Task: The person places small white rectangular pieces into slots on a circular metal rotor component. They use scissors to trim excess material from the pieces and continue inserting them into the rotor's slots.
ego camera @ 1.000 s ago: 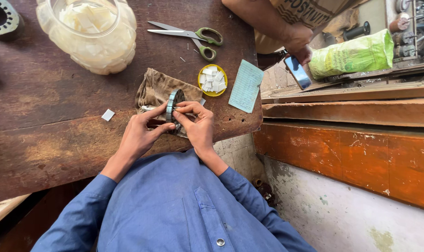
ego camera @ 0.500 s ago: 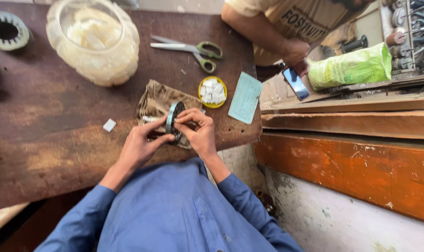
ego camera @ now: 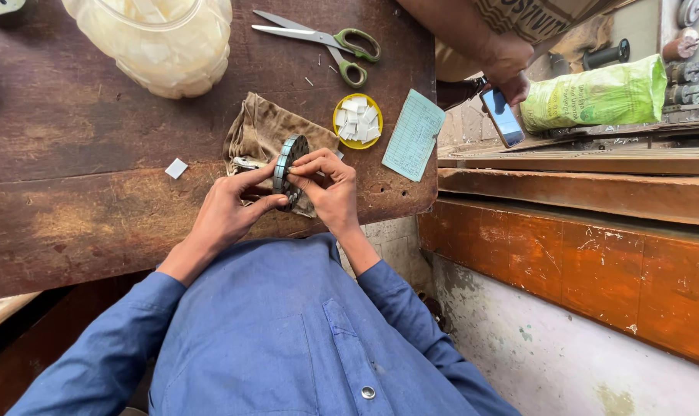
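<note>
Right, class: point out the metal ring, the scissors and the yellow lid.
metal ring (ego camera: 288, 158), head view, upper rim.
scissors (ego camera: 348, 48), head view, green handles.
yellow lid (ego camera: 339, 132), head view, left rim.

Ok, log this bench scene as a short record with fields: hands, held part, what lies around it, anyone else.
left hand: grips the metal ring from the left
right hand: fingers on the ring's right face
metal ring: dark, round, held on edge over the brown cloth
nearby: yellow lid of white paper bits, scissors, green card, plastic jar
surface: worn wooden table
other person: hand holding a phone
</note>
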